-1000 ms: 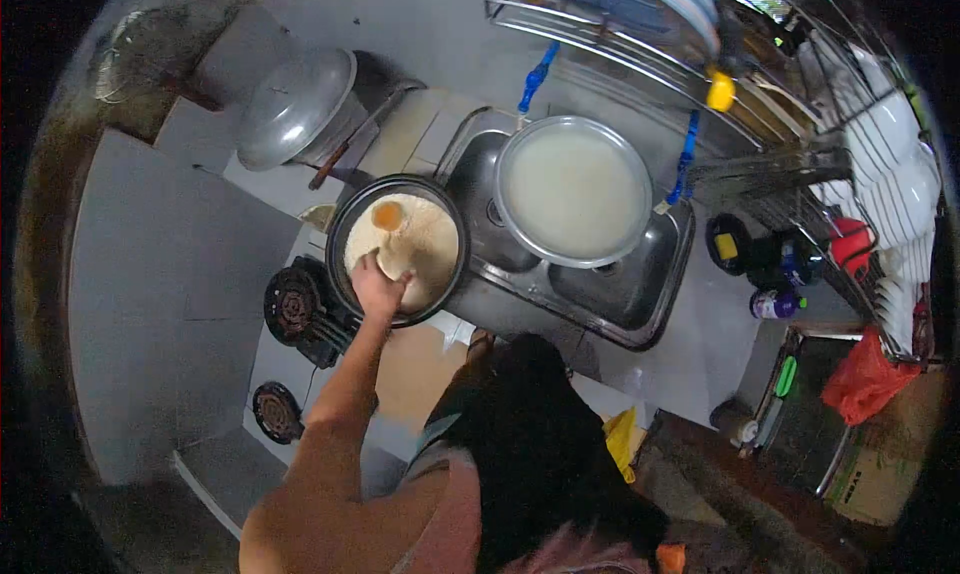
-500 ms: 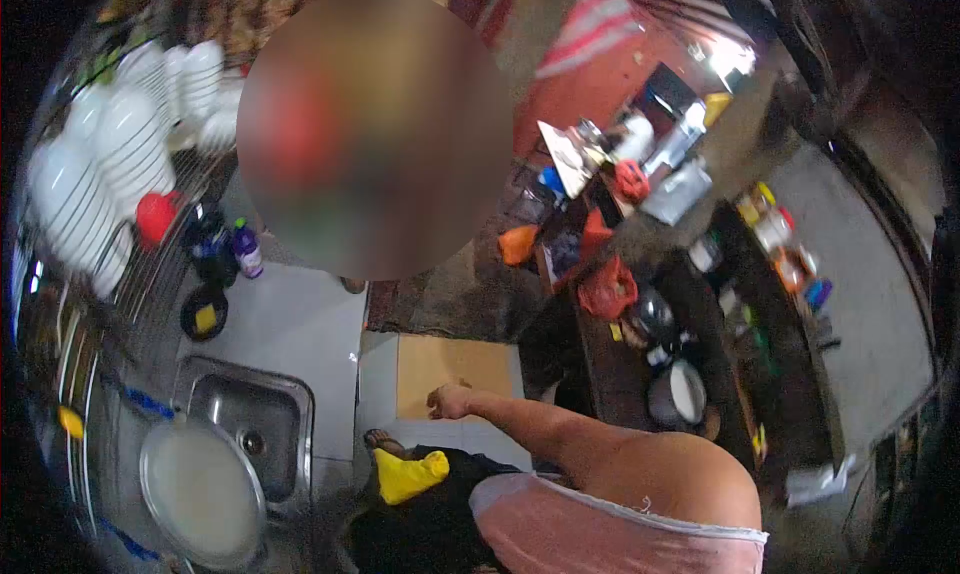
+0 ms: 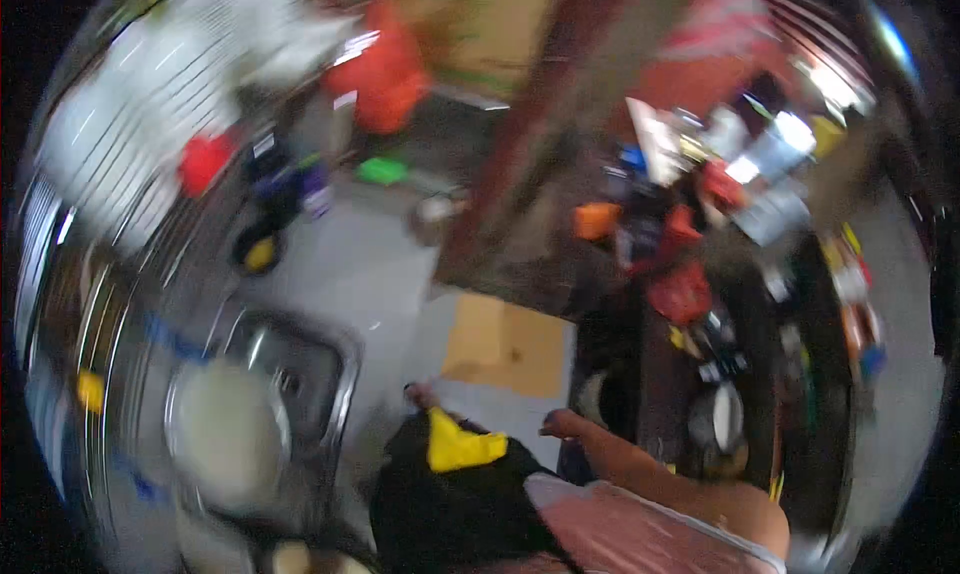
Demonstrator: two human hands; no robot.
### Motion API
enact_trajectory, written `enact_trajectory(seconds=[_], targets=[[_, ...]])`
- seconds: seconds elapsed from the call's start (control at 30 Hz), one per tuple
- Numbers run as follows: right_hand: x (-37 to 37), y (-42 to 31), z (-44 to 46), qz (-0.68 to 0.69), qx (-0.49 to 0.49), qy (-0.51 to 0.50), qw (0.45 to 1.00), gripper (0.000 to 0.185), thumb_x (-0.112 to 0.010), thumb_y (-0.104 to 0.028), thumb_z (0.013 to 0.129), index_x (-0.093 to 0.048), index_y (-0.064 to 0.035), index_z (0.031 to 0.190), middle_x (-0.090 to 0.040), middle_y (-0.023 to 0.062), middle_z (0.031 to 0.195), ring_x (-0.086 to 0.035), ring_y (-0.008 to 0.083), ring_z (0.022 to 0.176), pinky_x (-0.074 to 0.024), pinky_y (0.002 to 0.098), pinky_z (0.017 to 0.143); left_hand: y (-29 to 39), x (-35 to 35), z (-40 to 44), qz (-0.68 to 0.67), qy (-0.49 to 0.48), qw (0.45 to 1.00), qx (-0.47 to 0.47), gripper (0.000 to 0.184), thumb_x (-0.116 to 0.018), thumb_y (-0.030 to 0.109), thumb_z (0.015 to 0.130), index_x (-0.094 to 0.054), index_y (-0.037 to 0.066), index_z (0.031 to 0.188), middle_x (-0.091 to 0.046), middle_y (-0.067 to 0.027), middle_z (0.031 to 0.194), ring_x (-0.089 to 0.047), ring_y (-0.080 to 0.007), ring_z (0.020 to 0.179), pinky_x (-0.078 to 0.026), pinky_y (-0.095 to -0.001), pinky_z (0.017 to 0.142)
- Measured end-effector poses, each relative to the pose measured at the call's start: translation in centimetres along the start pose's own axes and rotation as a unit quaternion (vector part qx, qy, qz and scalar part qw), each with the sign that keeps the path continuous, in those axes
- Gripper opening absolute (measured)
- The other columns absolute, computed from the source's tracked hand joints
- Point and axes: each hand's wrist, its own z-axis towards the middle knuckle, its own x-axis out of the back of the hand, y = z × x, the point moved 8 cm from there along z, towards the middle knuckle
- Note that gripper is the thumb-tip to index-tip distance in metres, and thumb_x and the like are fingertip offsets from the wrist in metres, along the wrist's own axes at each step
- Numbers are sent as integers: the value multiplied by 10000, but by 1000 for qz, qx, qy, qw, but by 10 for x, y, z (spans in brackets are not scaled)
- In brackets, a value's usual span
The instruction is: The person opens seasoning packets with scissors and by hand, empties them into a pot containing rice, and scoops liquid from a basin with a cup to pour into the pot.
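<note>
My right hand (image 3: 562, 424) hangs low beside my body, above the floor. It is smeared by motion, so I cannot make out its fingers, and nothing held shows. Nearest to it are a yellow cloth (image 3: 463, 449), lying against my black clothing, and a tan board or sheet (image 3: 505, 344) on the pale floor tiles. My left hand is not in view. To the left, a large round basin (image 3: 230, 439) with a whitish inside overlaps the edge of a metal sink (image 3: 335, 369).
A rack of stacked white dishes (image 3: 130, 124) stands at upper left, near a purple bottle (image 3: 315, 192). A yellow sponge (image 3: 262, 254) lies in a dark dish above the sink. Cluttered dark shelves (image 3: 665, 374) run along the right, with a pot (image 3: 722, 419) on them.
The camera view has swung, shifting the sink, basin and shelves rightward in the picture. My right arm has dropped from over the tan sheet to beside my body.
</note>
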Motion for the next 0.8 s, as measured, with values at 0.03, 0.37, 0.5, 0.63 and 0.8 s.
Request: enact_trajectory(seconds=[0.03,0.37,0.5,0.63,0.8], targets=[[-26,22,30,-71,23,-6,997,490,-702,-533,961,-797,-52,976,-755,185,942,-719,358,978,-562,523,910,-21,-6,-13,15,-11,1000,16,755,-696,732,809,-724,45,1123,-708,-159,1124,-690,-376,941,-542,-589,766],[51,-57,114,-8,156,-110,981,352,-702,-403,967,-779,-84,1095,-755,152,1048,-729,344,989,-589,477,889,-73,-16,-67,86,-172,978,85,781,-737,721,772,-756,47,1165,-714,-202,1240,-651,-372,1232,-498,-517,1037],[76,-87,142,0,180,-121,976,327,-699,-355,967,-770,-93,1150,-757,145,1106,-733,345,1010,-599,464,882,-85,-21,-74,-34,-229,957,174,858,-752,764,740,-755,35,1191,-696,-215,1346,-646,-367,1290,-522,-469,1036],[88,-109,163,23,222,-138,965,320,-695,-307,968,-760,-102,1204,-759,138,1165,-737,346,1030,-608,450,876,-117,-83,-83,-270,-174,924,209,704,-794,633,772,-776,22,1122,-790,-140,940,-761,-366,895,-561,-464,725],[82,-131,191,86,278,-168,942,332,-692,-259,968,-751,-110,1259,-761,132,1223,-741,347,1050,-618,437,870,-133,-97,-117,-576,-243,691,362,595,-777,605,799,-776,107,1125,-699,-19,864,-596,-181,680,-392,-372,579]])
